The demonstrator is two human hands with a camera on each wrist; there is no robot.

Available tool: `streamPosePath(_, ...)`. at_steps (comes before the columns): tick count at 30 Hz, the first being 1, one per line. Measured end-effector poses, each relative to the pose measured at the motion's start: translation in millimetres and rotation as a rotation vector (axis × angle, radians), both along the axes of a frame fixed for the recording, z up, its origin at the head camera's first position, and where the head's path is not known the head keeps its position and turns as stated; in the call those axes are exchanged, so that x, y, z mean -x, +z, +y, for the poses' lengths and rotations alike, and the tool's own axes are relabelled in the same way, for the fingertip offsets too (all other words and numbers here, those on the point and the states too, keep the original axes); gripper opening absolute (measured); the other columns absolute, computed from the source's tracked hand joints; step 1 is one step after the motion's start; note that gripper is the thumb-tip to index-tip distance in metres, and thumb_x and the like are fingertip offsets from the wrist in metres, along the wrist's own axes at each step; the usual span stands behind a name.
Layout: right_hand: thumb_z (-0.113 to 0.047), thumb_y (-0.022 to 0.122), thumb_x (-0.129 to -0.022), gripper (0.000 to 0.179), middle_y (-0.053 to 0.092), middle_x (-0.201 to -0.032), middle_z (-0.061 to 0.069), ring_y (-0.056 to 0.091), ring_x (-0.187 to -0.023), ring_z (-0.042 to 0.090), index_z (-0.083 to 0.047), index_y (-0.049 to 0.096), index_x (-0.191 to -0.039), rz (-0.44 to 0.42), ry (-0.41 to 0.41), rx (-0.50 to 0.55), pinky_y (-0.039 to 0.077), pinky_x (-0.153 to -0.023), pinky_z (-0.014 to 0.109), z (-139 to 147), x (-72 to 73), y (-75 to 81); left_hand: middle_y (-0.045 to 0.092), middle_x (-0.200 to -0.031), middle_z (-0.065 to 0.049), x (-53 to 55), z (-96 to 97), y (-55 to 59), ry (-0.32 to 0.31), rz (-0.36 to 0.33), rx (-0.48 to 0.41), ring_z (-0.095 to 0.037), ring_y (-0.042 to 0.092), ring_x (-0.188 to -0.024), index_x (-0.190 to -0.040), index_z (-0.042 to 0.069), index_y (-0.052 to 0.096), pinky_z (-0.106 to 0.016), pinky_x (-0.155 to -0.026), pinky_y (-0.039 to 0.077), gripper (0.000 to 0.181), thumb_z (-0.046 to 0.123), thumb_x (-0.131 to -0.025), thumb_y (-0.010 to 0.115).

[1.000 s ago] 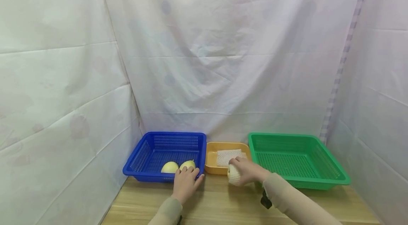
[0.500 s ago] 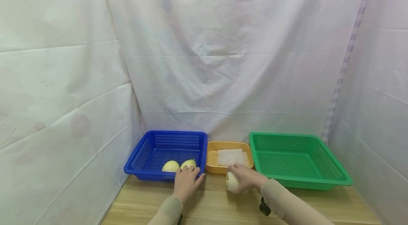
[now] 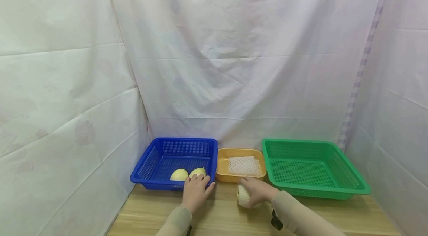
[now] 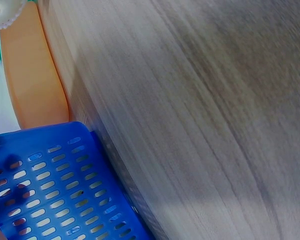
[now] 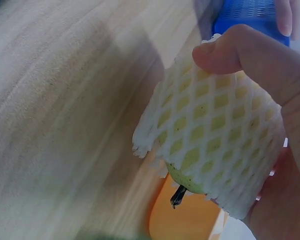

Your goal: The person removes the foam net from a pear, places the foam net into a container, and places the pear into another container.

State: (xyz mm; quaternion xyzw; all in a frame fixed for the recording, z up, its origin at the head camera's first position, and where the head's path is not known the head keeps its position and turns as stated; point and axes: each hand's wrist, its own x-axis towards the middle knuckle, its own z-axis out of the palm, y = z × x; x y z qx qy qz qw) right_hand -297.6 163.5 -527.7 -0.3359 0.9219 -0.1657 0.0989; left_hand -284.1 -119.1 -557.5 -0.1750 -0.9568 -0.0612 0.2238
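Observation:
My right hand (image 3: 259, 191) grips a yellow-green pear in a white foam net sleeve (image 5: 215, 125), held just above the table in front of the orange tray. In the right wrist view the thumb presses the net, and a dark stem sticks out at its lower edge. My left hand (image 3: 195, 193) rests over the front rim of the blue basket (image 3: 157, 184), its fingers by a bare pear (image 3: 198, 171) whose lower part they hide. Another pear (image 3: 179, 175) lies left of it in the basket.
Between the baskets stands the orange tray (image 3: 227, 179), with white foam nets (image 3: 242, 165) lying flat in it. A green basket (image 3: 314, 188) stands at the right. White cloth (image 3: 214, 61) hangs behind and along both sides of the wooden table (image 3: 220, 217).
My right hand has drawn the netted pear slightly down and toward me, baring more of the foam nets in the tray. The left hand stays in place.

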Motion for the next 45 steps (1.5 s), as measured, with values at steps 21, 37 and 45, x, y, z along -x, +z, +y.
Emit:
streamPosePath(21,-0.028,0.086,-0.06,0.08,0.049,-0.114,-0.003,0.048,-0.1,0.015,-0.011,0.051,-0.13,0.013,0.008,-0.029,0.047,-0.081,0.034,-5.4,-9.8,-18.3,0.057,-0.083,0.005,-0.3,1.1,1.1,-0.009,0.008,-0.01,-0.019,0.046,-0.075,-0.091,0.025,0.063,-0.043,-0.071,0.039,0.027,0.05,-0.094,0.056)
streamPosePath(37,-0.027,0.087,-0.056,0.088,0.051,-0.118,-0.002,0.049,-0.105,0.016,-0.009,0.049,-0.133,0.039,-0.028,-0.007,0.046,-0.089,0.037,-4.5,-9.7,-26.1,0.062,-0.089,0.001,0.5,0.0,17.9,-0.018,-0.064,-0.074,-0.021,0.056,-0.08,-0.095,0.018,0.065,-0.044,-0.074,0.046,0.037,0.054,-0.086,0.064)
streamPosePath(45,-0.025,0.087,-0.055,0.087,0.051,-0.116,-0.003,0.049,-0.104,0.017,-0.01,0.049,-0.132,0.015,-0.06,0.007,0.046,-0.088,0.038,-5.2,-12.9,-25.8,0.064,-0.092,0.003,0.6,12.7,29.1,-0.114,0.115,-0.133,-0.021,0.061,-0.087,-0.093,0.02,0.065,-0.046,-0.085,0.043,0.025,0.043,-0.085,0.07)
